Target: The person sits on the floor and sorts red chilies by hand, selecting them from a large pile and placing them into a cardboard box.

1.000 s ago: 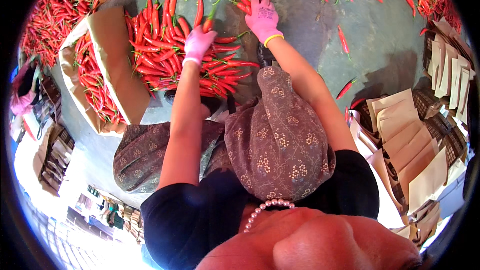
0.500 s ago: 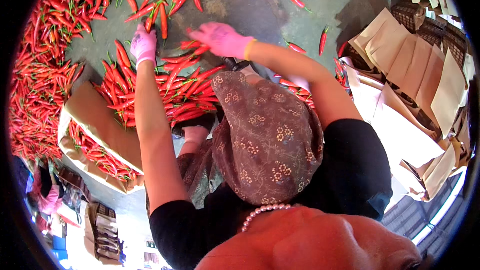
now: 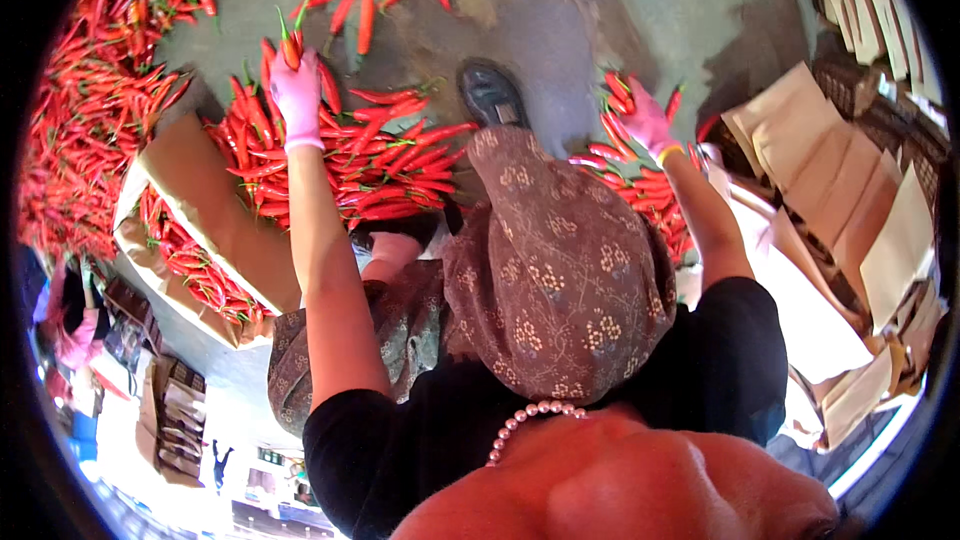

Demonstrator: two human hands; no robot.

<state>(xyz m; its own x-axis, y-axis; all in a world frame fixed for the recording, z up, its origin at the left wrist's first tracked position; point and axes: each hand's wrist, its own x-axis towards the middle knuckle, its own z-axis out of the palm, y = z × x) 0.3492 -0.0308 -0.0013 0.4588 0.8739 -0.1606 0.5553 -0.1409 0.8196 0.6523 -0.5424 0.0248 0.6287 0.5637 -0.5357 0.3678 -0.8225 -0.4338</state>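
Observation:
My left hand [image 3: 296, 105], in a pink glove, is closed around a few red chili peppers [image 3: 290, 50] whose green stems point away from me. Just below and beside it lies a heap of chilies [image 3: 400, 155], roughly lined up. My right hand [image 3: 648, 122], also pink-gloved, is far to the right with its fingers bent over several red chilies [image 3: 617, 95]; the fingertips are partly hidden. Close under that hand is a smaller pile of chilies [image 3: 655, 200] on the floor.
A paper-lined container [image 3: 215, 210] of chilies stands at left, beside a huge loose heap [image 3: 80, 170]. Brown paper-lined crates [image 3: 810, 150] fill the right side. My shoe [image 3: 490, 95] rests on the grey floor. Another person [image 3: 75, 330] is at the lower left.
My right hand has swung from beside the left hand over to the smaller pile at right. My left hand has drawn slightly nearer, still holding chilies. My shoe has come into view.

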